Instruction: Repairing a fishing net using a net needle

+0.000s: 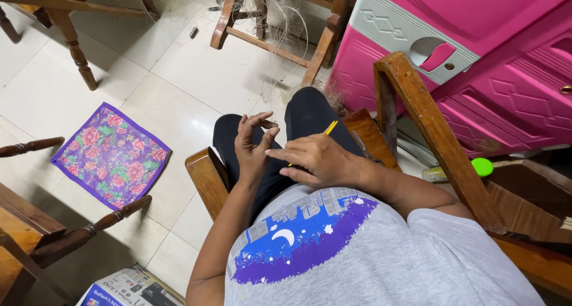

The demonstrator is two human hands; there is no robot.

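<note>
Yellow pencil [330, 127] under right hand [319, 161], probably held; left hand [253, 148] beside.

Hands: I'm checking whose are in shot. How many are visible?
2, both the person's own: left hand raised over the lap, right hand beside it holding a yellow pencil-like stick.

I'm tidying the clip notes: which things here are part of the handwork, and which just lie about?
In hand: yellow stick, held by right hand; left hand, fingers curled.
Lying about: floral cloth, pink cabinet, green-capped bottle, printed box.
</note>
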